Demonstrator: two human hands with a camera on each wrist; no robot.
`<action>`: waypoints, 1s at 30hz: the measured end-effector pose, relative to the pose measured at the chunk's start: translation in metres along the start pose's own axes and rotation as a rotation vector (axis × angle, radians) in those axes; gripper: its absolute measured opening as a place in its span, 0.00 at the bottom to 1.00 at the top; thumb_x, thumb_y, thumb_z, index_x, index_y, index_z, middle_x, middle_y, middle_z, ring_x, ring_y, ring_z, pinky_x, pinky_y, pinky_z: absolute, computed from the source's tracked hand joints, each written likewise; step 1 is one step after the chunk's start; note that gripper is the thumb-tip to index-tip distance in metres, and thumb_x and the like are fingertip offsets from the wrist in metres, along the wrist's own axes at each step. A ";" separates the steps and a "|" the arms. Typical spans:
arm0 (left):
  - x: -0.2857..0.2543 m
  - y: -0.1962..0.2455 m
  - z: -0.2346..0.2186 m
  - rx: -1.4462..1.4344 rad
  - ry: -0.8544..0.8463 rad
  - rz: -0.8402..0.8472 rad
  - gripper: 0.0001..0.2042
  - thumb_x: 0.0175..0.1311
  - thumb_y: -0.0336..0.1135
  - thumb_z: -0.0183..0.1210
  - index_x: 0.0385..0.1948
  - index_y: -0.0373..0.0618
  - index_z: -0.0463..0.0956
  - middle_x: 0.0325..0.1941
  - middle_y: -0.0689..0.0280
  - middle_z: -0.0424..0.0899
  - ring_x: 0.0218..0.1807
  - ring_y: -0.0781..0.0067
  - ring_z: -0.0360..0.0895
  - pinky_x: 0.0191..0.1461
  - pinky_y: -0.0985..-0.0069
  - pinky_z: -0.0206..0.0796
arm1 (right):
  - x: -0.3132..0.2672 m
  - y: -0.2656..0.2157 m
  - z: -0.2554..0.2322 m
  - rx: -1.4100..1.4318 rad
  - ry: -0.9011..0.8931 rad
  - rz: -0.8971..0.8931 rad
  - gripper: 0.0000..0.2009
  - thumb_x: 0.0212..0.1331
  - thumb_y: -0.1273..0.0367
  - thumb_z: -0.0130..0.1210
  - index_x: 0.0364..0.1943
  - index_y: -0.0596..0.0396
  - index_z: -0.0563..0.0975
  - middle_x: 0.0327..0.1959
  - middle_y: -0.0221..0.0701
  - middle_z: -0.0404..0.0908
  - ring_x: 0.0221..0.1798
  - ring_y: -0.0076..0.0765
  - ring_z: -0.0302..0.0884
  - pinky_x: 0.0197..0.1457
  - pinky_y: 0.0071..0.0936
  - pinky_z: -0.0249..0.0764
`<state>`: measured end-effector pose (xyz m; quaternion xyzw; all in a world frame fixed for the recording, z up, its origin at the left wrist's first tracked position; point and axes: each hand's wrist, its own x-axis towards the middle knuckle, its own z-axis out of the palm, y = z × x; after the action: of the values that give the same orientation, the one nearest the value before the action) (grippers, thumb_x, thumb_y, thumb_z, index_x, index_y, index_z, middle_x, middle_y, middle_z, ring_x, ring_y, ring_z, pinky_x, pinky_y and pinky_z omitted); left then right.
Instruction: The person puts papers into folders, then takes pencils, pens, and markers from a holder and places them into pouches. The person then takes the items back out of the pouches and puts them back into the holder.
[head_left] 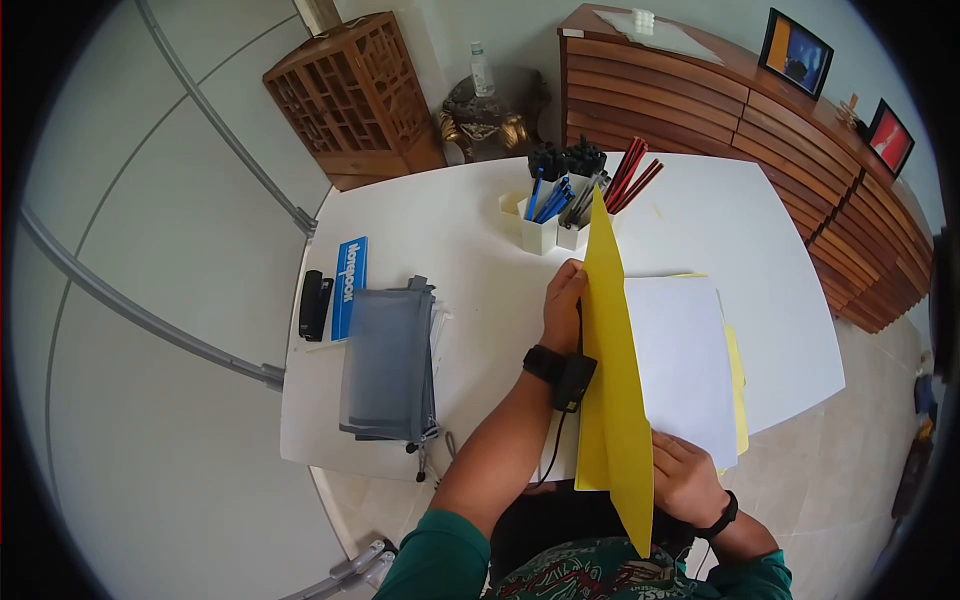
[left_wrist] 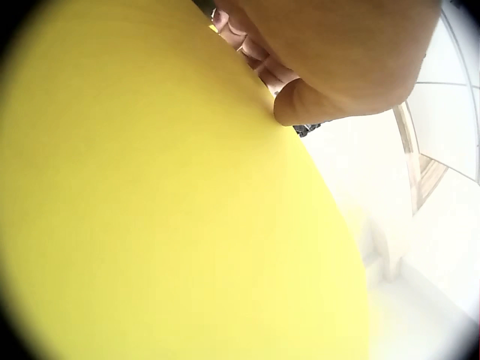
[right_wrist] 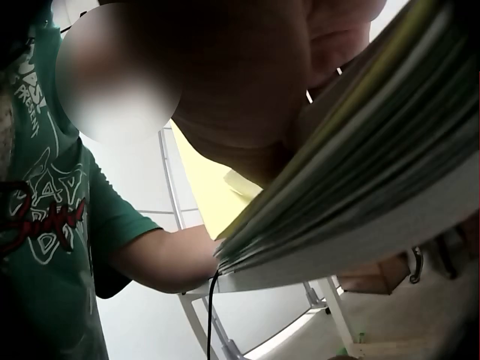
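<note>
Yellow folder (head_left: 610, 400) nearest, raised on edge, its lower corner reaching past the table's near edge toward the person's green shirt (right_wrist: 45, 180). It fills most of the left wrist view.

Left hand (head_left: 563, 300) clamped on the folder's left-hand edge, thumb against its face, fingers beyond the edge. Black camera strapped to this wrist (head_left: 572, 382).

Right hand (head_left: 687, 480) apart from the left, resting at the near end of the white paper (head_left: 682, 350), just right of the folder; fingertips partly hidden, cannot tell whether they pinch anything.

Paper lies at the near edge of the table (head_left: 455, 230), right of middle, yellow sheets (head_left: 735, 375) showing beneath. Right wrist view: a thick layered stack edge-on below the hand.

Far edge, about the middle: white pen holders (head_left: 540, 237) with blue pens (head_left: 553, 203), red-and-black pencils (head_left: 628, 175) and black pens (head_left: 547, 160).

Toward the near left corner: grey mesh pouches (head_left: 385, 360). Along the left edge: blue notebook (head_left: 350, 285), black stapler (head_left: 314, 305) just beside it.

Past the far edge: wooden lattice cabinet (head_left: 345, 100), carved stool (head_left: 490, 118) bearing a bottle (head_left: 481, 70), and a chest of drawers (head_left: 680, 110).
</note>
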<state>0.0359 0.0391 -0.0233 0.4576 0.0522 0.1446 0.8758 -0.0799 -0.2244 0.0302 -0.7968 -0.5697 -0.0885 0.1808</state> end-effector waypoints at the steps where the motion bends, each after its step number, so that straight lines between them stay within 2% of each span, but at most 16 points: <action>1: -0.001 -0.001 0.001 0.005 -0.002 0.012 0.07 0.69 0.36 0.50 0.34 0.47 0.75 0.30 0.71 0.75 0.31 0.81 0.70 0.37 0.80 0.63 | 0.001 0.000 -0.001 0.002 0.002 -0.001 0.12 0.46 0.72 0.62 0.37 0.56 0.80 0.48 0.39 0.83 0.55 0.49 0.83 0.55 0.42 0.82; 4: -0.002 -0.002 0.000 0.090 -0.034 0.055 0.10 0.71 0.36 0.46 0.34 0.46 0.75 0.31 0.71 0.76 0.32 0.82 0.70 0.38 0.80 0.63 | 0.008 -0.001 -0.013 0.067 -0.058 0.003 0.16 0.47 0.70 0.62 0.42 0.56 0.81 0.52 0.40 0.81 0.60 0.51 0.79 0.60 0.45 0.79; 6: -0.002 -0.004 0.001 0.136 -0.061 0.095 0.13 0.72 0.36 0.40 0.36 0.43 0.75 0.34 0.70 0.78 0.34 0.81 0.73 0.40 0.79 0.66 | 0.012 -0.001 -0.019 0.286 -0.137 0.159 0.20 0.49 0.66 0.63 0.49 0.55 0.81 0.56 0.41 0.78 0.63 0.53 0.74 0.65 0.47 0.74; 9: -0.002 -0.006 0.000 0.155 -0.078 0.068 0.11 0.72 0.35 0.42 0.39 0.42 0.75 0.35 0.70 0.79 0.36 0.81 0.74 0.42 0.79 0.67 | 0.012 0.001 -0.020 0.418 -0.169 0.194 0.24 0.50 0.61 0.63 0.53 0.54 0.79 0.58 0.43 0.77 0.64 0.57 0.71 0.68 0.49 0.71; 10: -0.001 -0.009 -0.001 0.154 -0.077 0.067 0.11 0.72 0.35 0.42 0.39 0.42 0.75 0.35 0.70 0.79 0.36 0.81 0.74 0.42 0.79 0.67 | 0.009 0.003 -0.017 0.419 -0.170 0.195 0.24 0.50 0.61 0.63 0.53 0.54 0.79 0.58 0.43 0.77 0.64 0.57 0.71 0.68 0.49 0.71; 12: 0.003 -0.018 -0.005 0.277 -0.053 0.050 0.10 0.72 0.33 0.45 0.42 0.41 0.75 0.37 0.68 0.79 0.38 0.81 0.74 0.44 0.79 0.67 | -0.001 0.009 -0.003 0.141 -0.207 0.046 0.22 0.56 0.59 0.62 0.54 0.52 0.79 0.57 0.40 0.78 0.61 0.53 0.74 0.65 0.47 0.73; 16: 0.005 -0.029 -0.012 0.421 -0.029 0.154 0.09 0.72 0.31 0.48 0.43 0.38 0.75 0.37 0.67 0.78 0.40 0.79 0.74 0.47 0.77 0.67 | -0.036 0.015 0.027 0.203 -0.277 0.051 0.20 0.60 0.59 0.61 0.55 0.50 0.80 0.57 0.38 0.79 0.59 0.49 0.76 0.64 0.44 0.74; 18: 0.006 -0.029 -0.011 0.682 -0.007 0.319 0.09 0.71 0.30 0.50 0.45 0.36 0.74 0.40 0.63 0.80 0.44 0.72 0.77 0.51 0.73 0.68 | -0.039 0.015 0.030 0.244 -0.326 0.054 0.19 0.63 0.59 0.60 0.56 0.49 0.80 0.56 0.36 0.80 0.58 0.47 0.77 0.63 0.43 0.74; 19: 0.006 -0.028 -0.010 0.683 -0.007 0.319 0.09 0.71 0.30 0.50 0.45 0.36 0.74 0.40 0.63 0.80 0.44 0.72 0.77 0.51 0.73 0.68 | -0.034 0.013 0.026 0.245 -0.325 0.054 0.19 0.63 0.59 0.60 0.56 0.49 0.80 0.56 0.36 0.80 0.58 0.47 0.77 0.63 0.43 0.74; 21: 0.005 -0.027 -0.008 0.820 -0.006 0.396 0.08 0.67 0.26 0.54 0.45 0.36 0.74 0.44 0.58 0.80 0.49 0.62 0.78 0.56 0.69 0.68 | -0.018 0.008 0.012 0.161 -0.342 0.041 0.17 0.66 0.62 0.59 0.57 0.47 0.80 0.55 0.34 0.82 0.56 0.42 0.80 0.60 0.38 0.75; 22: 0.004 -0.024 -0.006 0.821 -0.007 0.396 0.08 0.67 0.26 0.54 0.45 0.36 0.74 0.44 0.58 0.80 0.49 0.62 0.78 0.56 0.69 0.68 | -0.012 0.004 0.006 0.161 -0.342 0.042 0.17 0.66 0.62 0.59 0.57 0.47 0.80 0.55 0.34 0.82 0.56 0.42 0.80 0.60 0.38 0.75; 24: 0.002 -0.019 -0.003 0.868 -0.021 0.421 0.10 0.63 0.23 0.57 0.46 0.37 0.75 0.47 0.55 0.81 0.51 0.55 0.79 0.59 0.67 0.68 | -0.003 -0.002 -0.001 0.377 -0.314 0.180 0.17 0.64 0.65 0.61 0.56 0.49 0.81 0.53 0.35 0.83 0.56 0.44 0.80 0.58 0.36 0.76; 28: -0.002 -0.016 0.003 0.915 0.015 0.424 0.12 0.60 0.21 0.59 0.46 0.38 0.75 0.49 0.55 0.80 0.54 0.52 0.77 0.61 0.64 0.68 | -0.004 -0.008 0.005 0.408 -0.229 0.174 0.16 0.61 0.68 0.62 0.53 0.51 0.83 0.54 0.35 0.83 0.55 0.44 0.81 0.57 0.36 0.77; 30: -0.003 -0.015 0.005 0.983 0.023 0.445 0.13 0.59 0.21 0.60 0.46 0.39 0.75 0.50 0.56 0.80 0.57 0.51 0.75 0.61 0.62 0.68 | -0.004 -0.008 0.005 0.257 -0.131 -0.034 0.16 0.56 0.69 0.64 0.49 0.52 0.84 0.52 0.34 0.85 0.53 0.42 0.82 0.56 0.36 0.78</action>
<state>0.0373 0.0263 -0.0331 0.8120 0.0250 0.2900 0.5059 -0.0892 -0.2236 0.0260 -0.7615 -0.6003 0.0344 0.2420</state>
